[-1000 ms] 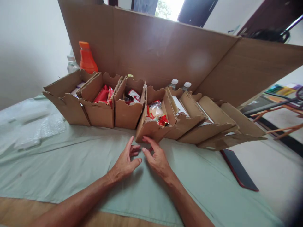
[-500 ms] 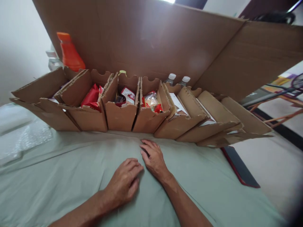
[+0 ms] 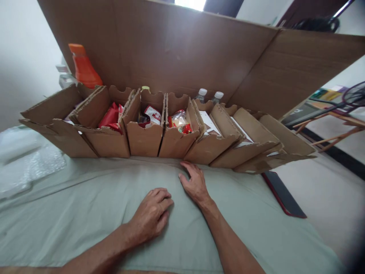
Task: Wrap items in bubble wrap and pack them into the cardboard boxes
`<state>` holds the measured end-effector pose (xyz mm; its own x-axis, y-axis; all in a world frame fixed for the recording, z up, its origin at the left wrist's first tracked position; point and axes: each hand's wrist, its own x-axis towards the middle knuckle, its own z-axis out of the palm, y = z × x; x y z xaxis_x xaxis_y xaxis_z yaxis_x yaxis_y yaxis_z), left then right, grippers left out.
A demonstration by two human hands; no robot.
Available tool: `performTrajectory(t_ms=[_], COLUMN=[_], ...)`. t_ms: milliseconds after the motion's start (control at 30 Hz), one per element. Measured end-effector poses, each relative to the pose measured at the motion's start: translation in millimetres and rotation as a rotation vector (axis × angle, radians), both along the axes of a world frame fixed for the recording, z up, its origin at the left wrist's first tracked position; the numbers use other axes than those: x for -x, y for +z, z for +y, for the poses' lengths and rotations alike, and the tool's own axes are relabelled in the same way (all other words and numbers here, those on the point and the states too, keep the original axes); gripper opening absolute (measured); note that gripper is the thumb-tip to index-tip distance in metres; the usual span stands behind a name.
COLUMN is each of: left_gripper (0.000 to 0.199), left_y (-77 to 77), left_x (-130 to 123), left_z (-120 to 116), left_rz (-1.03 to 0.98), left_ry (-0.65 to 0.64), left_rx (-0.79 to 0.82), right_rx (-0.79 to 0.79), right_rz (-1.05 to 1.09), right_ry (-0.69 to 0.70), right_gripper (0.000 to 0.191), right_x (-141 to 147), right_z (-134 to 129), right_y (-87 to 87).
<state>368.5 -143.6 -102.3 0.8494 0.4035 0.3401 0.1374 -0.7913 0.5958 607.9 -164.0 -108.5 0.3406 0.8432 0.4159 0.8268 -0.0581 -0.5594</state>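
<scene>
My left hand [image 3: 153,213] rests on the pale green cloth [image 3: 94,213], palm down, with loosely bent fingers and nothing held. Farther forward, my right hand [image 3: 194,183] is open, its thumb apart from the fingers, and its fingertips lie close to the front of a row of cardboard bins. The nearest bin [image 3: 174,146] contains red and clear snack packets [image 3: 179,121]. To its left, another bin [image 3: 144,140] has a red-and-white packet [image 3: 153,115] and a dark item. A red packet [image 3: 110,116] sits in the bin beyond that.
A cardboard panel [image 3: 159,49] stands behind the bins. An orange bottle [image 3: 85,68] and clear bottles with white caps [image 3: 202,95] show behind them. White paper or card [image 3: 209,123] lies in a right-hand bin. Bubble wrap [image 3: 37,167] is at left, a dark flat object [image 3: 285,196] at right.
My right hand has moved forward and to the right, nearer the bins, its fingers more spread. My left hand has stayed about where it was. The view has shifted slightly.
</scene>
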Motion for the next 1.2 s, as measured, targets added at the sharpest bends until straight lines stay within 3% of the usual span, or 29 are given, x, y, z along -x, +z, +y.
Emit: performTrajectory(t_ms=[100, 167, 333, 433, 533, 633, 700, 800, 900, 967, 1000, 1067, 1133, 1200], left_gripper=[0.033, 0.030, 0.024, 0.025, 0.022, 0.022, 0.022, 0.033, 0.037, 0.036, 0.038, 0.038, 0.042, 0.050], left_y=[2.6, 3.2, 0.6, 0.8, 4.1, 11.3, 17.9, 27.1, 33.7, 35.8, 35.9, 34.3, 31.8, 31.1], left_x=[-1, -2, -4, -3, -3, -2, 4, 28, 76, 115, 135, 166, 184, 187], left_z=[-1, 0, 2, 4, 8, 3, -11, -42, -68, -75, -75, -69, -58, -46], left_rz=[0.003, 0.008, -0.006, -0.005, 0.006, 0.056, 0.115, 0.116, 0.093, 0.147, 0.166, 0.165, 0.112, 0.037], left_ry=[0.012, 0.017, 0.031, 0.022, 0.007, 0.004, 0.032, -0.005, -0.230, -0.233, -0.137, 0.109, 0.350, 0.521], left_rx=[0.008, 0.014, 0.027, 0.043, 0.048, 0.042, 0.046, 0.121, 0.392, 0.642, 0.742, 0.880, 0.921, 0.865], right_rx=[-0.015, -0.034, -0.133, -0.092, 0.000, -0.007, -0.019, -0.043, -0.108, -0.144, -0.148, -0.176, -0.225, -0.254], right_rz=[0.029, 0.055, 0.146, 0.043, -0.029, -0.042, -0.051, -0.081, -0.138, -0.155, -0.152, -0.108, 0.039, 0.226], right_ry=[0.029, 0.046, 0.205, 0.173, 0.110, 0.118, 0.126, 0.183, 0.329, 0.377, 0.342, 0.108, -0.168, -0.251], right_gripper=[0.030, 0.030, 0.050, 0.056, 0.032, 0.017, 0.014, 0.012, 0.011, 0.009, 0.008, 0.008, 0.025, 0.050], right_x=[16, 32, 86, 101, 101, 103, 109, 120, 119, 106, 97, 75, 55, 41], right_z=[-4, -2, 38, 76, 102, 100, 82, 31, -38, -86, -108, -146, -175, -197], right_y=[5.9, 22.3, 103.8, 144.1, 155.2, 151.2, 149.4, 151.1, 153.0, 150.3, 147.1, 136.7, 122.5, 106.6])
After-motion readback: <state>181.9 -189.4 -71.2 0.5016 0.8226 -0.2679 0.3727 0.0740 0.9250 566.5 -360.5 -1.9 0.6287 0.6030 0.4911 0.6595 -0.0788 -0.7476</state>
